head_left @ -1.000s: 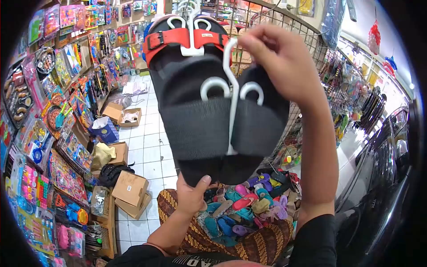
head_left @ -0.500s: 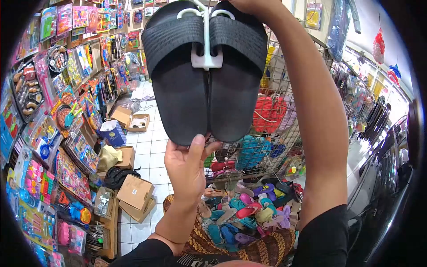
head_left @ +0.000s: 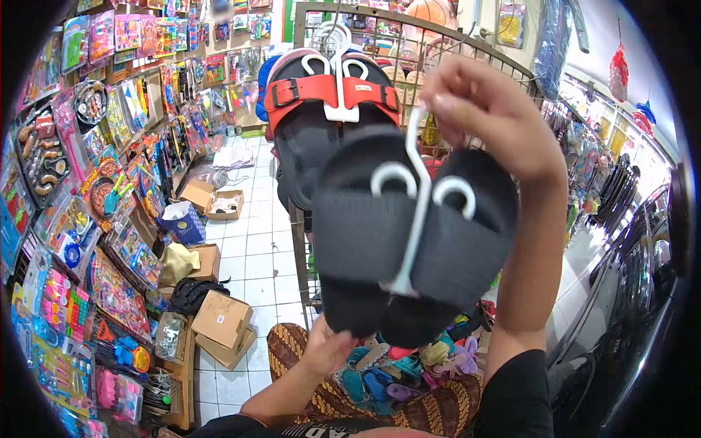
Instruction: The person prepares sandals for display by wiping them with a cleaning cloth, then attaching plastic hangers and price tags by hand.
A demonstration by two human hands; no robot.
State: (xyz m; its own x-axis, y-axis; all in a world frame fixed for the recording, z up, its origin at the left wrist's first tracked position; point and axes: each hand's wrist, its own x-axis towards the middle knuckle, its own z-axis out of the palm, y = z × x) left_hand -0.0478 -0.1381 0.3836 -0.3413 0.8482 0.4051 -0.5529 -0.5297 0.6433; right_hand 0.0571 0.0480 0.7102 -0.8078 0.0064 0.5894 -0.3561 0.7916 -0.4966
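A pair of black slide sandals (head_left: 358, 233) hangs tilted from a white plastic hanger (head_left: 418, 219) in front of me, blurred by motion. My right hand (head_left: 504, 120) is closed on the hanger's top end. My left hand (head_left: 328, 352) is low at the heel end, its thumb on the sandals and its other fingers partly hidden behind them. Just behind, sandals with red buckled straps (head_left: 303, 91) hang on the wire rack (head_left: 467, 40).
Loose colourful sandals (head_left: 376, 379) lie in a pile near my patterned lap (head_left: 288, 343). Packaged toys (head_left: 62, 292) cover the left wall. Cardboard boxes (head_left: 221, 318) and a black bag (head_left: 197, 294) stand on the tiled floor (head_left: 244, 274). More dark goods hang at the right.
The black slides have come down from the rack towards my lap, with both hands. The red-strapped sandals and the rack's top, hidden before, now show.
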